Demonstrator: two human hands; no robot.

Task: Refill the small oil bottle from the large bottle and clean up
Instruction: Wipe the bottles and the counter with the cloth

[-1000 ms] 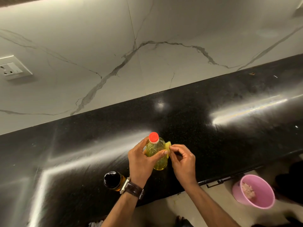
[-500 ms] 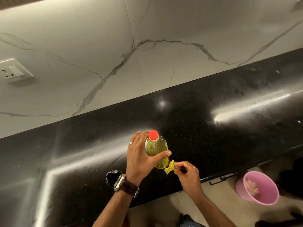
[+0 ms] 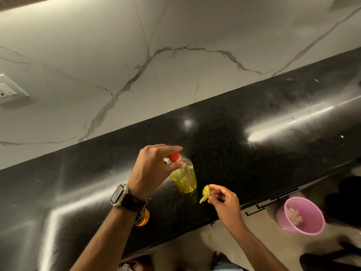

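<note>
The large clear bottle [image 3: 184, 178] of yellow oil stands upright on the black counter [image 3: 254, 153], its red cap [image 3: 174, 157] on. My left hand [image 3: 152, 169] comes over it from the left, with thumb and fingers curled round the cap. My right hand [image 3: 224, 200] is just right of the bottle near the counter's front edge and pinches a crumpled yellow plastic strip [image 3: 204, 193], clear of the bottle. The small bottle [image 3: 144, 219] of amber oil stands behind my left wrist, mostly hidden.
A pink bin [image 3: 308, 228] with some waste in it stands on the floor at the lower right, below the counter edge. A white marble wall backs the counter, with a socket [image 3: 8, 90] at the far left.
My left hand has slid from the bottle's body up to its red cap. My right hand has drawn the yellow strip off the bottle, down and to the right.
</note>
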